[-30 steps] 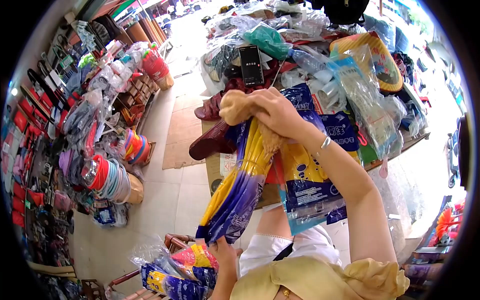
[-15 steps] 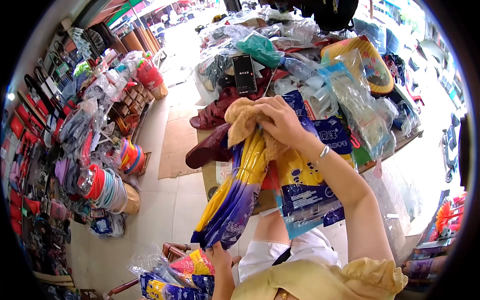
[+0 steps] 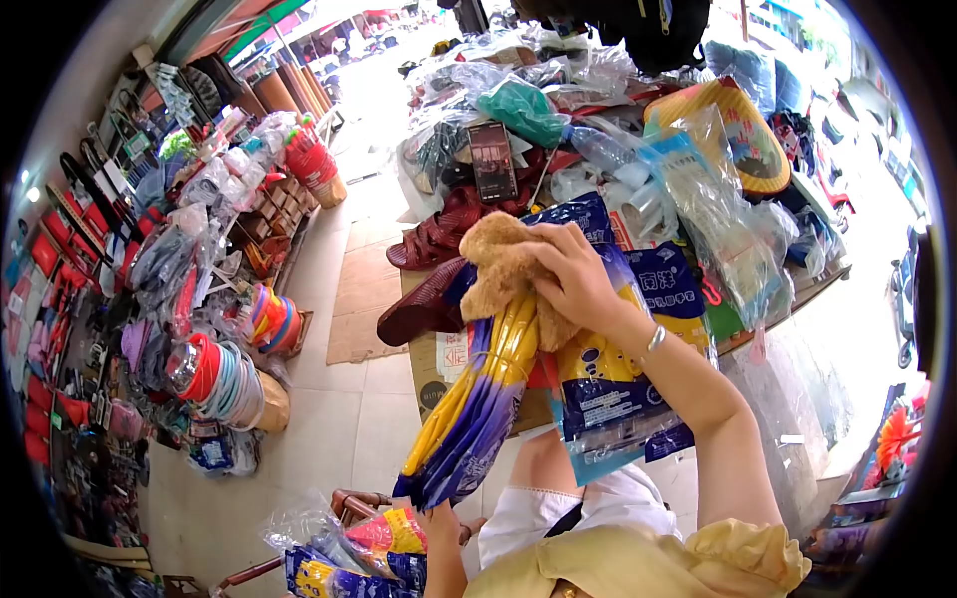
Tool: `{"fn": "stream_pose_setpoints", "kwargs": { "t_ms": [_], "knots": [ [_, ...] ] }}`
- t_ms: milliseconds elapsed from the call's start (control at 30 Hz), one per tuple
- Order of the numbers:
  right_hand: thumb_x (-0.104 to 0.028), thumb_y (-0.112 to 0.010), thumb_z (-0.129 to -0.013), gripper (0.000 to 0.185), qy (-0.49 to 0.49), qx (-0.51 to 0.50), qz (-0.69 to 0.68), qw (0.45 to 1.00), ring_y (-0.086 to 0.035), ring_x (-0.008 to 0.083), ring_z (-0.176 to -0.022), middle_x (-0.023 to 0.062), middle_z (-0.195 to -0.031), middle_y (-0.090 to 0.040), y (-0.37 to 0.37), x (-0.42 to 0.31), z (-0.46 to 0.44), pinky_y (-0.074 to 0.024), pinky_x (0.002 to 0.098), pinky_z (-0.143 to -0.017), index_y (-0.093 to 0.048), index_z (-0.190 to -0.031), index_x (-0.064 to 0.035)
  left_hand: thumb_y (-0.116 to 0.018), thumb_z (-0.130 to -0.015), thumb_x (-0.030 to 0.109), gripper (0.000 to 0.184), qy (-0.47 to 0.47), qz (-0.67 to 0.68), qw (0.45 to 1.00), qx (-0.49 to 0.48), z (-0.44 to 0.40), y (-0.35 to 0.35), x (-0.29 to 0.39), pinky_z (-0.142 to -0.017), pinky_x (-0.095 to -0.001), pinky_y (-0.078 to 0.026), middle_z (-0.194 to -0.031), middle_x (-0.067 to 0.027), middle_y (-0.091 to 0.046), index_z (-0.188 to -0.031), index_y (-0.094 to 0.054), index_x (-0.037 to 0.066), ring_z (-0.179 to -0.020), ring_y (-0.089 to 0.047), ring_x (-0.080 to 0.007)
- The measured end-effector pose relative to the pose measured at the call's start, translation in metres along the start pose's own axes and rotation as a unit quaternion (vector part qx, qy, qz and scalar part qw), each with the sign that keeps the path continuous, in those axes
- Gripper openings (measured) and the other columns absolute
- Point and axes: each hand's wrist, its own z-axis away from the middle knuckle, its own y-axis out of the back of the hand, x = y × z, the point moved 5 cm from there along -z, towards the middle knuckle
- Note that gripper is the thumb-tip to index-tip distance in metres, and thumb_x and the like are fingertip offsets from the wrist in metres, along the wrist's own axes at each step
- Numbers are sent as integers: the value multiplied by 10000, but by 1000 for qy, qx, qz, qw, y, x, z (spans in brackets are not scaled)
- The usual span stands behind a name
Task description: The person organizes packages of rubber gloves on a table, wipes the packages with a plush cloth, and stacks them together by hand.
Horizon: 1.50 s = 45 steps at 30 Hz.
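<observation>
My right hand (image 3: 576, 277) is closed on a fluffy tan cloth (image 3: 495, 261), pressed against the upper end of a bundle of rubber-glove packets (image 3: 477, 399). The packets are yellow above and blue-purple below, with a band around their middle. At the bundle's lower end is my left hand (image 3: 441, 526), closed on its edge, its fingers partly hidden. More flat glove packets (image 3: 603, 384), blue and yellow in clear plastic, lie beneath and right of my right hand. Dark red sandals (image 3: 424, 304) sit left of the cloth.
A phone (image 3: 492, 162) leans on the heaped plastic-wrapped goods ahead. A yellow hand fan (image 3: 733, 135) lies at the pile's right. Below left, a chair (image 3: 349, 503) holds more packets (image 3: 339, 573). Crowded shelves and a tub of coiled hoses (image 3: 231, 384) line the left side.
The cloth and my right hand have shifted slightly on the bundle's upper end. The whole view has moved a little, and the phone screen has gone from dark to a lit picture.
</observation>
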Motion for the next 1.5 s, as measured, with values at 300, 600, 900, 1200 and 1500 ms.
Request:
{"fn": "stream_pose_setpoints", "kwargs": {
  "t_ms": [300, 600, 900, 1200, 1500],
  "knots": [
    [-406, -784, -643, 697, 187, -213, -98, 954, -456, 294, -1210, 61, -1391, -443, -1, -82, 29, -352, 447, -979, -552, -1273, -221, -646, -856, 105, 559, 110, -423, 871, -226, -11, 16, 77, -1051, -392, -371, -1315, -179, -536, -1350, -432, -43, -1230, -500, -318],
    [-343, -784, -563, 777, 214, -180, -43, 959, -478, 273, -1176, 68, -1370, -467, 2, -76, 40, -370, 430, -952, -538, -1290, -223, -669, -857, 157, 736, -65, -170, 972, -151, -177, -73, 129, -1041, -401, -385, -1425, -165, -427, -1488, -295, 95, -1318, -420, -266],
    [-245, -719, -654, 637, 205, -154, -46, 965, -503, 271, -1150, 84, -1344, -492, 6, -73, 44, -397, 425, -932, -560, -1270, -208, -516, -975, 343, 313, 22, -116, 986, -118, -277, -172, 103, -425, -274, -490, -768, -67, -617, -1018, -541, 34, -526, -589, -140],
    [-189, -662, -694, 540, 204, -132, -49, 969, -533, 260, -1120, 75, -1295, -522, 9, -72, 49, -414, 417, -907, -583, -1228, -203, -445, -1003, 379, 339, 60, -71, 979, -182, -265, -224, 127, -362, -246, -389, -641, -4, -544, -1058, -569, 68, -424, -465, -99],
    [-192, -656, -698, 544, 199, -130, -52, 970, -536, 257, -1124, 70, -1294, -521, 8, -73, 51, -414, 413, -912, -576, -1236, -201, -506, -962, 314, 429, -184, -427, 881, -93, -280, -239, 119, -721, -318, -452, -1012, -135, -594, -1275, -475, 23, -841, -551, -207]
  ]
}}
